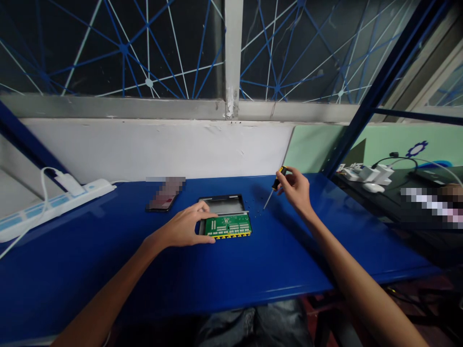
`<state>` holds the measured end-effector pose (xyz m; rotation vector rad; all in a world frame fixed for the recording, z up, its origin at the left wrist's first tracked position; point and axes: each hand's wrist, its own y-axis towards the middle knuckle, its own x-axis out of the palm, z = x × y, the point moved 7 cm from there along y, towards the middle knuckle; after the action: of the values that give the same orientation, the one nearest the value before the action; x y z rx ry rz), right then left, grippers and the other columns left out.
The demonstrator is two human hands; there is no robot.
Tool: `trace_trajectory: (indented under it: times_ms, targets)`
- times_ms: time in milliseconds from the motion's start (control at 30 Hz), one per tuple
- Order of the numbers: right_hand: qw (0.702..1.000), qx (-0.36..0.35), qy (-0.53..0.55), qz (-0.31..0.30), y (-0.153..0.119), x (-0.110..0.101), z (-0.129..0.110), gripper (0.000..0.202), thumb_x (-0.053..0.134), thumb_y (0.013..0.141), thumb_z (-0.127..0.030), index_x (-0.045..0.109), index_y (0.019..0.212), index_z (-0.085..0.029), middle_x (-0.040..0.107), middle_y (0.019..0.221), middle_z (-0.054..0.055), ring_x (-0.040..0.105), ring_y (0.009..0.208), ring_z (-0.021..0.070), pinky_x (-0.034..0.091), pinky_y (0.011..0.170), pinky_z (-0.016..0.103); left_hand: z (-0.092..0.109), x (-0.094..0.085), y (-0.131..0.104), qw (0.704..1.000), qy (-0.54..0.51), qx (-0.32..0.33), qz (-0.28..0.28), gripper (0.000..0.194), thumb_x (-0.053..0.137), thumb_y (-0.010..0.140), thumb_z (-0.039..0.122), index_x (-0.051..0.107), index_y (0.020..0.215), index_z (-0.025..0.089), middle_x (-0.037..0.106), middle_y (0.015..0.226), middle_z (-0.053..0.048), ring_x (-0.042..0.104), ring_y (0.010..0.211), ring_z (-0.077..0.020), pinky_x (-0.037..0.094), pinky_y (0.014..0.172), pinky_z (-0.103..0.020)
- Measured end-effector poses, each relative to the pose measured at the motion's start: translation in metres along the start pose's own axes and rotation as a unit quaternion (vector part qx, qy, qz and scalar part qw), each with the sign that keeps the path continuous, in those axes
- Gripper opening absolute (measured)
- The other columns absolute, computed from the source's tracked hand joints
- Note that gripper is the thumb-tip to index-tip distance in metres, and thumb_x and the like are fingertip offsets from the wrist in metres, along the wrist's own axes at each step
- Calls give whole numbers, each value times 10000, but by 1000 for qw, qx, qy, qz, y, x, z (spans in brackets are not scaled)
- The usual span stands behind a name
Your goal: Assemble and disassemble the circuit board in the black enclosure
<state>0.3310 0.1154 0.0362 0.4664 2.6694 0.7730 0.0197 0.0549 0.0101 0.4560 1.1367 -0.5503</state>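
A green circuit board [231, 224] with yellow connectors along its near edge lies in a dark metal case [221, 204] on the blue table. My left hand [188, 224] grips the board's left end, thumb at the near edge and fingers over the far side. In my right hand [294, 187] is a screwdriver [277, 184] with a black and yellow handle, held tilted. Its tip points down at the table, close to several tiny screws [258, 210] scattered right of the case. Whether the tip touches a screw I cannot tell.
A phone [165, 195] lies behind my left hand. At the far left runs a white power strip [58, 207] with a plugged-in charger and cable. Blue frame posts [356, 108] rise at both sides. More chargers [376, 174] sit on a dark surface to the right.
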Motion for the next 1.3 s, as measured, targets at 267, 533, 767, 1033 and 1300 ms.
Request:
trace_trajectory:
  times_ms: [267, 533, 767, 1033, 1300]
  targets:
    - [999, -40, -24, -13, -8, 10, -10, 400, 578, 864, -479, 569, 1127, -178, 662, 651, 8, 603, 472, 125, 505, 515, 260, 1, -1, 0, 1000, -9, 16, 12, 594, 672, 746, 549, 617, 1269, 273, 539, 1151, -94, 586, 910, -247, 466, 747, -322]
    - [997, -58, -51, -12, -9, 11, -11, 378, 576, 874, -459, 573, 1133, -185, 657, 621, -2, 625, 533, 148, 525, 596, 292, 9, -7, 0, 999, -36, 25, 30, 531, 674, 756, 544, 641, 1210, 271, 530, 1150, -85, 563, 962, -251, 460, 809, -359]
    - [998, -48, -48, -18, -9, 12, -9, 372, 593, 858, -462, 593, 1109, -188, 669, 636, 4, 637, 546, 146, 540, 620, 296, 11, -7, 0, 998, -44, 30, 32, 544, 694, 731, 548, 650, 1193, 265, 534, 1147, -89, 559, 956, -256, 461, 782, -358]
    - [978, 79, 191, 5, -8, 12, -7, 461, 718, 739, -490, 582, 1014, -146, 674, 652, 25, 659, 501, 169, 590, 551, 332, 15, -11, 5, 985, -93, 36, 143, 321, 632, 847, 439, 715, 1023, 183, 611, 894, -61, 539, 700, -139, 442, 623, -274]
    - [932, 166, 313, -79, -37, 49, -28, 412, 752, 721, -462, 553, 945, -179, 702, 689, 38, 702, 583, 209, 616, 613, 384, 30, -2, 10, 960, -201, 47, 192, 266, 657, 845, 323, 716, 1060, 176, 681, 895, -63, 466, 591, -97, 357, 480, -229]
